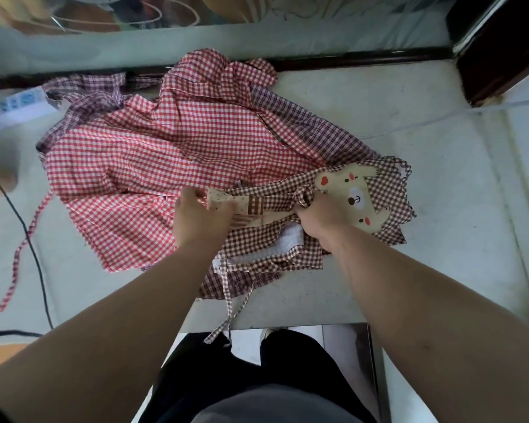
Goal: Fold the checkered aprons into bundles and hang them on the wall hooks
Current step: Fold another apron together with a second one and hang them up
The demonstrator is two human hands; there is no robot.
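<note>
A brown checkered apron (388, 196) with a cream bear patch (353, 193) lies crumpled at the near right of the table. My left hand (200, 219) grips its beige pocket part, and my right hand (322, 213) grips bunched brown fabric beside the bear. A red checkered apron (171, 151) is spread flat under and behind it. A purple checkered apron (315, 123) lies beneath the red one, showing at the back left and right. One brown strap (226, 319) hangs over the table's front edge. No wall hooks are in view.
The pale table (425, 184) ends at a dark strip along the wall. A white power strip (22, 102) sits at the far left, with a black cable (34, 257) running down the left side. A dark wooden post (501, 47) stands at the back right.
</note>
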